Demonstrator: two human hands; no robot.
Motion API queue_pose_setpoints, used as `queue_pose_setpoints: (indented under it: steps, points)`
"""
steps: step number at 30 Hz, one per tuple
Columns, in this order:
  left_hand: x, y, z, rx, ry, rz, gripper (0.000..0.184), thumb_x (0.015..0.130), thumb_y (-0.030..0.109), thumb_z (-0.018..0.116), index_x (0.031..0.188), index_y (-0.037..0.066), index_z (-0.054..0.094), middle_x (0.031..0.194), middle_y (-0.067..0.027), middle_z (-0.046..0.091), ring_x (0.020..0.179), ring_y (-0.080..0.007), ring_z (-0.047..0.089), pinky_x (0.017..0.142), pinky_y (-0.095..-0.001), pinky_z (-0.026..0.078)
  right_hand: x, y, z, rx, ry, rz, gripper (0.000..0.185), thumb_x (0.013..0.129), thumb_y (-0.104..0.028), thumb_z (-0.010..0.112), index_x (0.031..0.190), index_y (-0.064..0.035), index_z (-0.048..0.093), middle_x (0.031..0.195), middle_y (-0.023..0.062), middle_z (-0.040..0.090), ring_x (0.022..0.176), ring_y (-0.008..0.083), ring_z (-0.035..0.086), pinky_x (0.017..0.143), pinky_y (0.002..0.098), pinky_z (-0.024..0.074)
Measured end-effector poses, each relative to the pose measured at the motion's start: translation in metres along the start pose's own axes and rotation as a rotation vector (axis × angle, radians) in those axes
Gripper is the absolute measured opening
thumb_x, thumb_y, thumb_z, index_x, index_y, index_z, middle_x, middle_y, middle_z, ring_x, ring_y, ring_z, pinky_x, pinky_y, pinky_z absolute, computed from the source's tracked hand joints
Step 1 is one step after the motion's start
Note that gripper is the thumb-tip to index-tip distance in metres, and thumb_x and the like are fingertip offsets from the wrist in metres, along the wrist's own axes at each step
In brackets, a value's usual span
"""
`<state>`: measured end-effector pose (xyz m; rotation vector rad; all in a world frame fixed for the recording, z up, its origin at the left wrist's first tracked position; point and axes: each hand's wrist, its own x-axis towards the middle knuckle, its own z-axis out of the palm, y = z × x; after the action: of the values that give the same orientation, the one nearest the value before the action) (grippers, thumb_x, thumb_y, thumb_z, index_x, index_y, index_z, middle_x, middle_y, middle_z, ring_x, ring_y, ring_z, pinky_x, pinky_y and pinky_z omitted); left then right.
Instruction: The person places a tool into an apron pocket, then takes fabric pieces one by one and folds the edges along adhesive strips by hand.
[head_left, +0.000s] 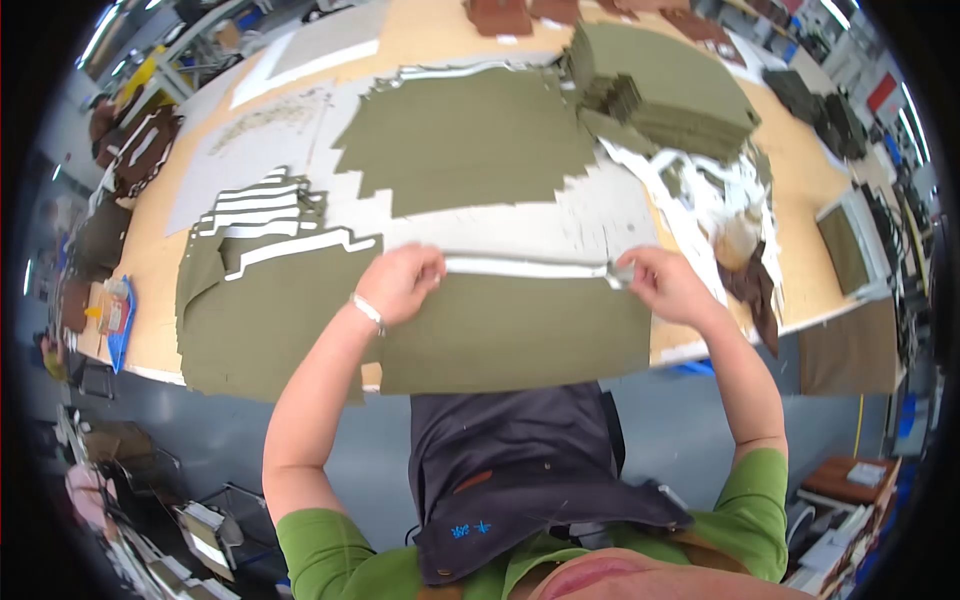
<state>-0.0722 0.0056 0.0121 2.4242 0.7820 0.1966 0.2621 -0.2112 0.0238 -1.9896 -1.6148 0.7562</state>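
Observation:
A white strip (525, 268) runs along the top edge of an olive fabric panel (515, 335) at the table's front. My left hand (405, 280) pinches the strip's left end, fingers closed. At its right end, my right hand (655, 285) pinches the strip, fingers closed. Left of my left hand lies another olive panel (270, 320) with a white strip along its upper edge. Behind the hands, a wide olive piece with stepped edges (470, 135) lies flat.
A thick stack of olive fabric (670, 85) stands at the back right. White scraps (700, 200) and a dark brown cloth (760, 300) lie right of my hands. Several white strips (260, 205) lie at the left. A blue tray (122, 325) sits on the left edge.

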Motion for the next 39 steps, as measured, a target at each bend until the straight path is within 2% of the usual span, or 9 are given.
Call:
queue_pose_setpoints:
  steps: [2,4,13,23,26,29,33,35,39]
  points:
    - [0.054,-0.023,-0.023,0.218,0.333,0.051,0.013,0.084,0.012,0.068,0.097,0.010,0.066,0.094,-0.0115,0.066,0.090,-0.0342,0.061,0.076,-0.0404,0.050,0.064,0.001,-0.030,-0.297,0.297,-0.075,0.029,0.082,-0.008,0.064,0.111,-0.0094,0.067,0.082,0.0135,0.066,0.071,0.0284,0.065,0.068,0.0356,0.0515]
    - [0.095,-0.017,-0.056,0.474,0.782,0.038,0.028,0.083,0.022,0.072,0.110,0.017,0.064,0.120,-0.0105,0.060,0.110,-0.0354,0.055,0.088,-0.0440,0.048,0.122,-0.009,-0.060,-0.408,0.615,-0.284,0.050,0.078,-0.018,0.074,0.125,-0.0122,0.059,0.114,0.0138,0.061,0.102,0.0329,0.061,0.085,0.0437,0.0528]
    - [0.005,-0.051,-0.008,0.390,0.222,-0.193,0.046,0.080,0.027,0.076,0.123,0.020,0.063,0.141,-0.0078,0.049,0.131,-0.0317,0.044,0.107,-0.0475,0.039,0.187,-0.022,0.053,-0.610,0.276,-0.155,0.051,0.092,-0.041,0.061,0.140,-0.0267,0.052,0.148,0.0053,0.043,0.132,0.0312,0.044,0.105,0.0511,0.0403]
    - [-0.103,-0.088,0.012,0.105,0.399,-0.341,0.017,0.082,0.014,0.075,0.097,0.007,0.070,0.116,-0.0082,0.064,0.101,-0.0271,0.060,0.093,-0.0393,0.049,0.206,-0.081,0.091,-0.812,-0.003,0.082,0.053,0.094,-0.044,0.057,0.143,-0.0228,0.051,0.147,0.0070,0.046,0.133,0.0258,0.045,0.107,0.0520,0.0356]
    - [-0.099,-0.094,0.010,-0.433,0.453,-0.409,0.008,0.086,0.011,0.074,0.090,0.005,0.070,0.111,-0.0062,0.065,0.092,-0.0167,0.062,0.085,-0.0318,0.050,0.182,-0.109,0.129,-0.211,-0.025,-0.096,0.061,0.091,-0.043,0.062,0.146,-0.0201,0.046,0.135,0.0133,0.055,0.119,0.0303,0.056,0.101,0.0478,0.0432]
    - [-0.097,-0.057,0.012,-0.799,0.385,-0.265,0.002,0.089,0.006,0.071,0.089,0.005,0.070,0.110,-0.0035,0.065,0.089,-0.0058,0.059,0.081,-0.0232,0.049,0.147,-0.159,0.162,0.545,-0.364,0.195,0.073,0.089,-0.037,0.066,0.151,-0.0155,0.033,0.124,0.0174,0.060,0.108,0.0276,0.061,0.092,0.0377,0.0498]
    - [-0.110,-0.057,-0.012,-0.100,0.403,-0.203,0.029,0.088,0.029,0.073,0.109,0.009,0.069,0.120,-0.0091,0.064,0.108,-0.0231,0.062,0.092,-0.0369,0.050,0.136,-0.147,0.205,0.602,-0.129,-0.070,0.078,0.085,-0.018,0.066,0.153,-0.0140,0.027,0.128,0.0218,0.060,0.120,0.0332,0.059,0.101,0.0389,0.0455]
    - [-0.128,-0.116,-0.023,0.364,0.480,-0.541,0.043,0.088,0.046,0.065,0.120,0.016,0.066,0.132,-0.0086,0.060,0.124,-0.0340,0.053,0.103,-0.0457,0.043,0.112,-0.139,0.173,0.456,-0.064,-0.132,0.078,0.082,-0.008,0.064,0.151,-0.0106,0.029,0.131,0.0208,0.057,0.118,0.0301,0.059,0.101,0.0378,0.0458]
    - [-0.152,-0.182,-0.047,0.412,0.441,-1.011,0.049,0.092,0.048,0.058,0.138,0.033,0.052,0.154,-0.0023,0.040,0.143,-0.0270,0.034,0.107,-0.0623,0.031,0.050,-0.078,0.101,0.653,-0.030,0.086,0.075,0.081,-0.002,0.066,0.149,-0.0040,0.034,0.133,0.0176,0.053,0.120,0.0243,0.053,0.102,0.0345,0.0447]
